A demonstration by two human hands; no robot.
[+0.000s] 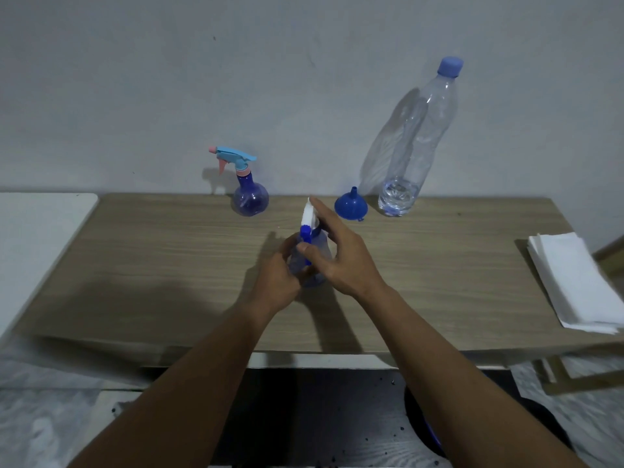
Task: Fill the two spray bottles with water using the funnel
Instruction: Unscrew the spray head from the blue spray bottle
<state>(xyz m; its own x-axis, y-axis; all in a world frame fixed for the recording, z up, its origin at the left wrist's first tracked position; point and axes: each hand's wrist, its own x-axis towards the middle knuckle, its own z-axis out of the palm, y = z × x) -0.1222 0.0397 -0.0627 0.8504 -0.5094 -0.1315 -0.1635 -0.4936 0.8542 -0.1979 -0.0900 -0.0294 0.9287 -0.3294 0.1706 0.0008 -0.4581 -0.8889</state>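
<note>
A translucent blue spray bottle (pixel 309 220) with a white and blue trigger head stands at the middle of the wooden table (pixel 162 261). My left hand (pixel 278 278) grips its body from the left. My right hand (pixel 341 258) holds the trigger head, thumb at the blue collar and index finger along the white top. A second spray bottle (pixel 250 197), round, blue, with a light-blue and pink head, stands at the back by the wall. The blue funnel (pixel 351 207) lies mouth-down, spout up, to the right of it. A tall clear water bottle (pixel 418 140) with a blue cap holds a little water.
A stack of white paper napkins (pixel 577 282) lies at the table's right edge. A white surface (pixel 33 238) adjoins the table on the left. The wall runs directly behind the table. A dark stool or seat shows below the front edge.
</note>
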